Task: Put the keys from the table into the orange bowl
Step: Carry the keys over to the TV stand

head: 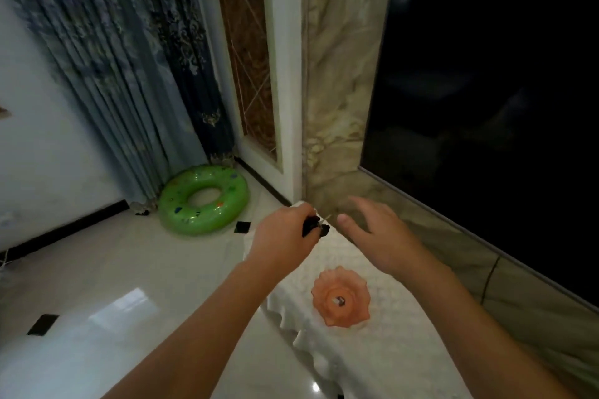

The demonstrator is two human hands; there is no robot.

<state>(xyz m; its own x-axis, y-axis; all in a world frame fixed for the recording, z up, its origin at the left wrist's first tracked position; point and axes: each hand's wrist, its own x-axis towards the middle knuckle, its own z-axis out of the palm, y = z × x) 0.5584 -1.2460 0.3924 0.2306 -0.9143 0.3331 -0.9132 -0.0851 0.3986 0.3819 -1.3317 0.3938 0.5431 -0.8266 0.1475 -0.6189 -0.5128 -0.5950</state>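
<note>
My left hand is closed around a bunch of keys with black heads, held above the far end of the table, which has a white cloth over it. My right hand hovers just to the right of the keys, fingers spread, holding nothing. The orange bowl, scalloped at the rim, stands on the cloth nearer to me, below and between my hands. A small dark and silver item lies in its middle.
A green swim ring lies on the glossy tiled floor to the left, by blue curtains. A large dark screen fills the right, over a marble ledge that runs along the table.
</note>
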